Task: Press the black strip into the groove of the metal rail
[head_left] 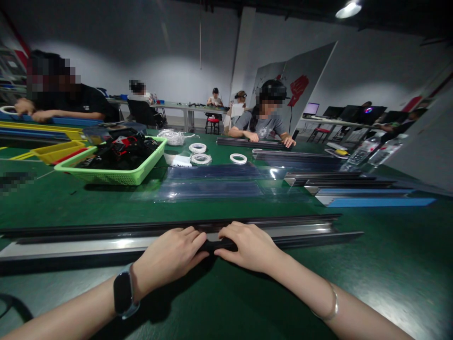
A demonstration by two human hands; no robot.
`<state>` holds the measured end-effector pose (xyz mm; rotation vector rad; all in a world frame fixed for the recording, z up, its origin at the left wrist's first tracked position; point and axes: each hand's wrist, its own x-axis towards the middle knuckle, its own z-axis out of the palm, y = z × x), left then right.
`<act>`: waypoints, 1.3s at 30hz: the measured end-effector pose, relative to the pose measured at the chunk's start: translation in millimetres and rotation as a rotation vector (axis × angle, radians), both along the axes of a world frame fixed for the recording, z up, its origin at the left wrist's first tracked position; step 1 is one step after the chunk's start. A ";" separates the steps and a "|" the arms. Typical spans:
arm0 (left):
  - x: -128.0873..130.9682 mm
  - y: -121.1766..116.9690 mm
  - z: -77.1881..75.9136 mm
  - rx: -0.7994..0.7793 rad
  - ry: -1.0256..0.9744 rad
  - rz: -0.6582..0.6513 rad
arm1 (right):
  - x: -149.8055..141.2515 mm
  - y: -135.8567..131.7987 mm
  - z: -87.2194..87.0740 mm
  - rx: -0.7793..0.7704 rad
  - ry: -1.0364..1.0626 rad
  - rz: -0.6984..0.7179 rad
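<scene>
Along the near wall of a long dark channel (106, 244), the left hand (173, 251) and right hand (249, 248) are gripping side by side, nearly closed, thumbs facing outward. The channel is lying across the green worktop (244, 307). Beyond it, clear strips (215, 189) are lying flat, with a green basket (106, 176) standing to their left.

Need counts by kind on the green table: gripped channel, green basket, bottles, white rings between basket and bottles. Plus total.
Gripped channel: 1
Green basket: 1
Bottles: 2
White rings: 3
Total: 7
</scene>
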<state>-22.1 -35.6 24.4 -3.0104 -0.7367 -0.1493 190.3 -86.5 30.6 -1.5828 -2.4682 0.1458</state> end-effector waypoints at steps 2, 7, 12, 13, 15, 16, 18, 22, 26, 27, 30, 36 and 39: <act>0.0 0.6 -0.7 -0.002 0.004 0.003 | 0.6 -0.6 1.3 -0.026 0.029 -0.002; 0.8 -0.1 1.0 -0.011 -0.003 0.004 | -0.4 -0.4 3.8 -0.049 0.018 -0.017; 1.1 -1.1 2.2 -0.005 -0.009 0.002 | -0.3 -1.4 6.7 -0.057 0.058 -0.029; 1.0 -1.0 1.8 -0.005 -0.006 -0.001 | 0.0 -1.7 7.4 -0.062 0.063 -0.028; 0.8 -0.5 0.8 0.000 0.000 -0.004 | 0.2 -2.1 8.4 -0.067 0.054 -0.018; 0.7 -0.2 0.3 0.002 0.002 -0.006 | 0.2 -2.2 8.8 -0.066 0.042 -0.012; 0.3 0.4 -0.5 0.005 0.004 -0.007 | 0.4 -2.1 9.1 -0.059 0.022 -0.005; 0.2 1.0 -0.9 0.005 0.010 -0.005 | 1.5 -2.3 10.2 -0.075 0.064 -0.009; 0.5 0.8 -1.0 0.010 0.014 -0.002 | 2.0 -1.8 11.4 -0.086 0.079 0.000; 0.4 0.7 -1.1 0.011 0.014 -0.002 | 1.7 -1.6 11.6 -0.084 0.057 0.008; 0.0 0.4 -2.0 0.015 0.013 0.003 | 0.8 -1.5 11.9 -0.083 0.013 0.019; 1.3 -1.4 -1.5 0.028 0.009 0.005 | -0.3 -3.3 11.8 -0.075 0.050 -0.022; 5.7 -3.4 -0.6 0.037 -0.007 0.023 | -0.3 -4.8 11.2 -0.056 0.026 -0.013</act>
